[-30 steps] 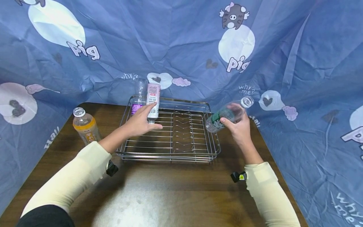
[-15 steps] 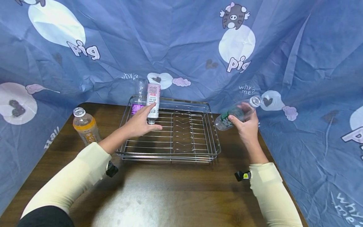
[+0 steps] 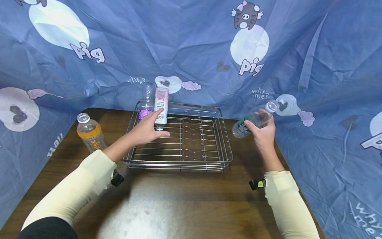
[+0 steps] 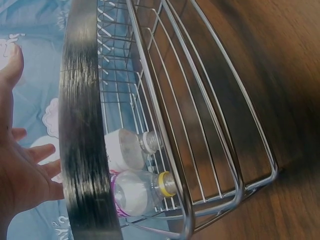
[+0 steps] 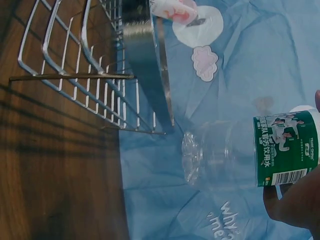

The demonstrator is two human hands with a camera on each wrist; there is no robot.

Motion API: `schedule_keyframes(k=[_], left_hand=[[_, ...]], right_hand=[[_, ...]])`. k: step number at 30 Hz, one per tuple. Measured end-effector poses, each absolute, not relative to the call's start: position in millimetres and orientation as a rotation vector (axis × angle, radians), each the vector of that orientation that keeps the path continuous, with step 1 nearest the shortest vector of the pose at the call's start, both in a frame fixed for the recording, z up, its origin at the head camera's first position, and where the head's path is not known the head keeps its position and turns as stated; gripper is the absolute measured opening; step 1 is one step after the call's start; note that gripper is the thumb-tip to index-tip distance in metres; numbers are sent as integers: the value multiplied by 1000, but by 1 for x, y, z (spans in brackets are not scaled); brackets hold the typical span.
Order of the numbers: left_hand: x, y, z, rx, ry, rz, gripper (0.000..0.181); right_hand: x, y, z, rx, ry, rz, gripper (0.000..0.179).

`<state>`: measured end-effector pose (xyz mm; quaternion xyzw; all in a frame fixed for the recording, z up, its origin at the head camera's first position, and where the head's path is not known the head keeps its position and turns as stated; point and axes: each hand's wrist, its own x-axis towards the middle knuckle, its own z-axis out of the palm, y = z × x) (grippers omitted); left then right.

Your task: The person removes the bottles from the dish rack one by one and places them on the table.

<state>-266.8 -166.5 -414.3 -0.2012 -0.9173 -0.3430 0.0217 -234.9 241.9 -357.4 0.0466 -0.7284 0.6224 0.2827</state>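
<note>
My right hand (image 3: 265, 131) grips a clear plastic bottle (image 5: 225, 155) with a green label, thumb across its side. The bottle is tilted beyond the rack's right side, mouth up and base toward the rack. My left hand (image 3: 146, 130) is over the left part of the wire dish rack (image 3: 179, 162), thumb and fingers spread apart. Just behind its fingers, a white and pink bottle (image 3: 161, 103) stands neck down in the rack. Beside that, a clear bottle with a purple label (image 3: 145, 113) is also neck down; the left wrist view shows its yellow neck ring.
An uncapped bottle with an orange label (image 3: 91, 132) stands upright on the wooden table (image 3: 185, 205), left of the rack and close to the left forearm. A blue printed cloth (image 3: 197, 56) hangs behind the table and along both sides.
My right hand has carried the green-labelled bottle rightward, from over the rack's right edge to outside it. My left hand has stayed in place.
</note>
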Motion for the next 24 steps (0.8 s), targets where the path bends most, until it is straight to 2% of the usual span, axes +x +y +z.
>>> schedule_keyframes(k=[11, 24], left_hand=[[-266, -165, -414, -616, -2861, -1046, 115], [-265, -162, -413, -615, -2881, -1047, 116]], right_hand=[[-259, 270, -392, -22, -2011, 1599, 66], [-272, 292, -429, -214, -2126, 1454, 69]])
